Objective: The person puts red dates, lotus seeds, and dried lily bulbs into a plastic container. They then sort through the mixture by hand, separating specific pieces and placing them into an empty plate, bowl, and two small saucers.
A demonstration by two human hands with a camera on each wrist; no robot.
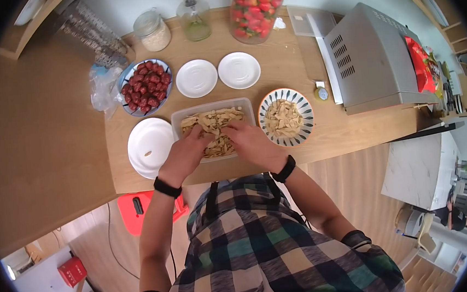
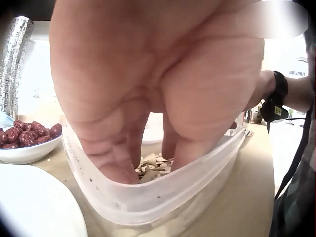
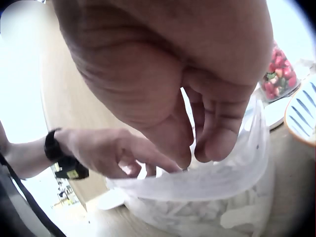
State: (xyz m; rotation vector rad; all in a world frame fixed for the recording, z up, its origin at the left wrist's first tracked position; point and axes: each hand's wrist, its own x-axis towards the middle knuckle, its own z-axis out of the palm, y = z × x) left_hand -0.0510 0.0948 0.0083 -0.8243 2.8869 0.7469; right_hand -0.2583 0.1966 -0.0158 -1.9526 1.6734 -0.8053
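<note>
A clear plastic box on the counter holds many thin, pale tan slices. My left hand reaches over its near left side, thumb and fingers pointing down among the slices. The box wall hides those fingertips in the left wrist view, and I cannot tell whether they grip a slice. Across from it, my right hand dips in from the right. Its bent fingers and thumb nearly meet above the rim, with a narrow gap between them and no slice visible there.
A striped bowl of similar slices stands right of the box. Left is a white plate bearing one small piece. Behind are a bowl of red dates, two white saucers, jars and strawberries. A grey microwave stands right.
</note>
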